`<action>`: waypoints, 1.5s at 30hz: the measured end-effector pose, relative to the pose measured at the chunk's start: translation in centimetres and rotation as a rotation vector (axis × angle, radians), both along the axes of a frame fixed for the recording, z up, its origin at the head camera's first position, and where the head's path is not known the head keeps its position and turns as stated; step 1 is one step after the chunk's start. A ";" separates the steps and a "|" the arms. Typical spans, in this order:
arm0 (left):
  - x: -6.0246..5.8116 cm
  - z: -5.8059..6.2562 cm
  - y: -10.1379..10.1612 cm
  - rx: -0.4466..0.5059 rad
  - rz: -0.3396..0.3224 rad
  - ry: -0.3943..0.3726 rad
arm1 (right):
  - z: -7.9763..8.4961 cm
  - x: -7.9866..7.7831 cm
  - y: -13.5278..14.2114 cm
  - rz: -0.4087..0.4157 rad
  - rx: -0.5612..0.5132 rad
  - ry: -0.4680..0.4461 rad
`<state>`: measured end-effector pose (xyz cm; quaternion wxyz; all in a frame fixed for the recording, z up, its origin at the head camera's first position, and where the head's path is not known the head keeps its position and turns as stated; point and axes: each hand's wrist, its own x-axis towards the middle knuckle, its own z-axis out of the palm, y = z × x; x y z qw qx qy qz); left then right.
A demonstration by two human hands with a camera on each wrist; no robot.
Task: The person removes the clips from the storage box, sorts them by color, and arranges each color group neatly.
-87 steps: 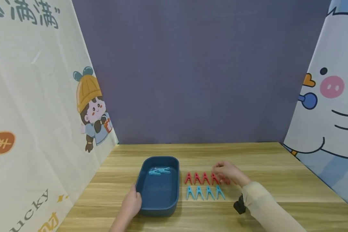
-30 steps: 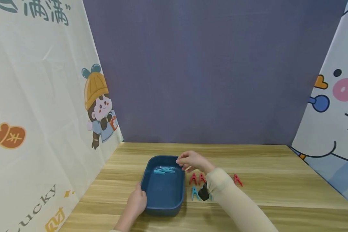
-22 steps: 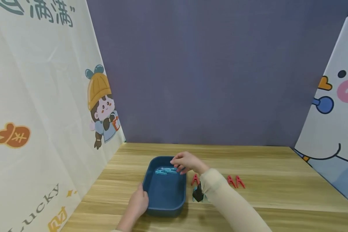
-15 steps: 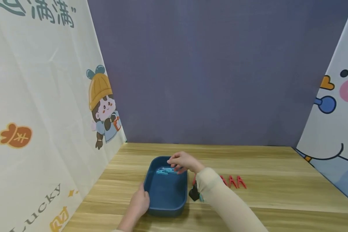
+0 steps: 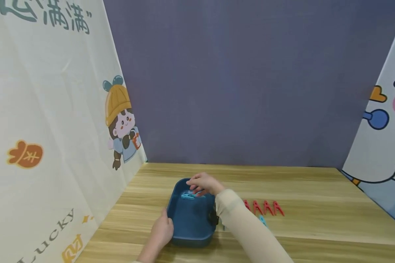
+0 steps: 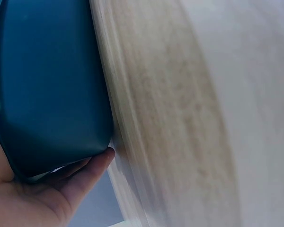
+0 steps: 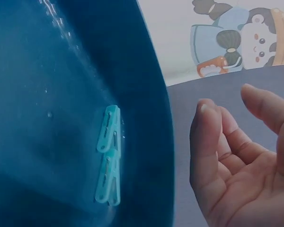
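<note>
A dark blue plastic box [image 5: 191,221] stands on the table. My left hand [image 5: 161,228] holds it by its near left side; the left wrist view shows the fingers [image 6: 87,177] against the outer wall. Two light blue clothespins [image 7: 109,130] lie end to end inside, near the far wall. Over that far end hovers my right hand [image 5: 205,183], thumb and forefinger apart with nothing between them. Right of the box, red clothespins [image 5: 268,207] stand in a row. Below them one light blue clothespin [image 5: 262,220] shows; the right sleeve hides others.
The wood-grain table [image 5: 309,190] meets a grey-purple curtain [image 5: 233,91] at the back. Printed cloths hang on both sides, a cream one [image 5: 69,120] at left and one with a cartoon bird [image 5: 375,149] at right. A black device [image 5: 213,215] hangs below my right wrist.
My right hand has moved left from the red clothespins to above the box's far end. The left hand keeps its hold on the box. The head view has shifted slightly.
</note>
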<state>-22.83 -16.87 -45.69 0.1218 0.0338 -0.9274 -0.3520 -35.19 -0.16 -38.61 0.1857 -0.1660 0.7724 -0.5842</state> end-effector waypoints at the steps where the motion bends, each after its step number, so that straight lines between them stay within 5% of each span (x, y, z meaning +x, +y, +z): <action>1: 0.0 0.0 0.0 -0.001 0.001 0.004 | -0.2 -0.1 -0.2 -0.005 0.002 -0.002; 32: 0.1 -0.3 0.5 0.030 -0.005 0.032 | -4.4 -1.1 -1.5 -0.085 0.119 -0.056; 45: -0.1 -0.2 0.1 0.007 0.016 0.028 | -5.5 -1.7 -3.2 -0.078 -0.023 -0.130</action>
